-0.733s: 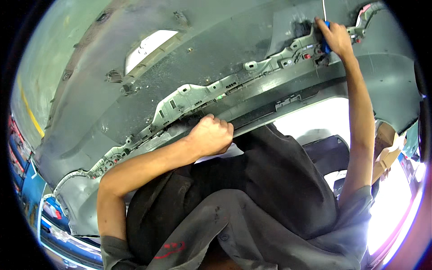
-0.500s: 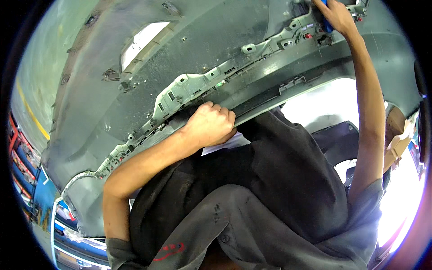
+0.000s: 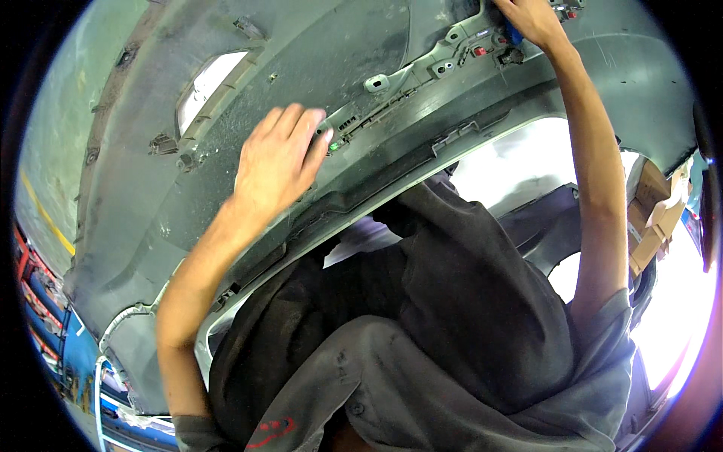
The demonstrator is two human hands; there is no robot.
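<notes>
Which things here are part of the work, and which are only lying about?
In the work:
grey bumper cover
pale mounting bracket
blue-handled tool
left hand, flat on the bumper
right hand, on the tool

Lying about:
cardboard box

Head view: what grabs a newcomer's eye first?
The big grey car bumper, inner side facing the camera, fills the upper frame. The left hand lies flat, fingers spread, against its pale mounting bracket near the middle. The right hand reaches to the top edge, gripping a blue-handled tool by the red clips.
</notes>
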